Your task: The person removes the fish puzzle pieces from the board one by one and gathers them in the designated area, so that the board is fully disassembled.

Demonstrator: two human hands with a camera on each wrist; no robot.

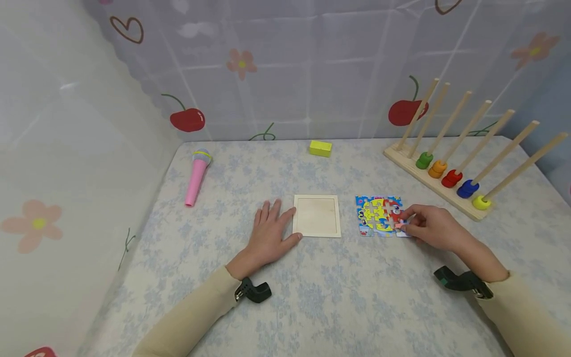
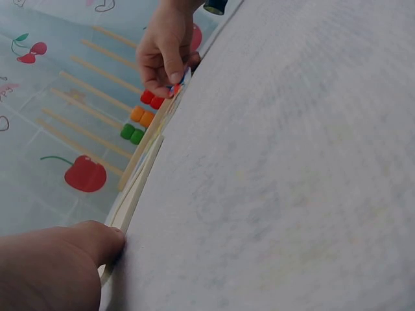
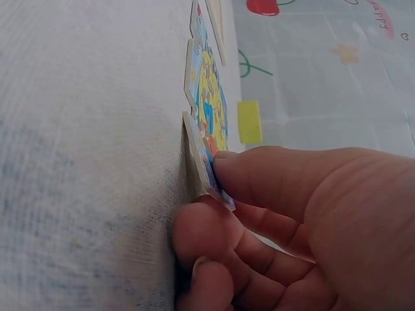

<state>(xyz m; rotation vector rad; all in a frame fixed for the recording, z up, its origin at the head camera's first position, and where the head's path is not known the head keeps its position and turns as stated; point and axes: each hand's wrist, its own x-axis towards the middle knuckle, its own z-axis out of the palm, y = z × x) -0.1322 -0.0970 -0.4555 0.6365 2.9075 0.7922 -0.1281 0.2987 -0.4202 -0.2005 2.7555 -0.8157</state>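
A square pale wooden tray with a raised rim lies flat on the table. My left hand rests on the cloth at its left, fingers spread, with thumb and index fingertip at the rim; the left wrist view shows the thumb against the edge. Right of the tray lies a colourful jigsaw puzzle in yellow, blue and red. At its lower right corner my right hand pinches a puzzle piece between thumb and fingers. In the right wrist view the piece is tilted, its near edge raised off the cloth.
A wooden peg rack with coloured beads stands behind and right of my right hand. A yellow block lies near the table's back edge. At the left lies a pink toy microphone. A patterned curtain hangs behind the table.
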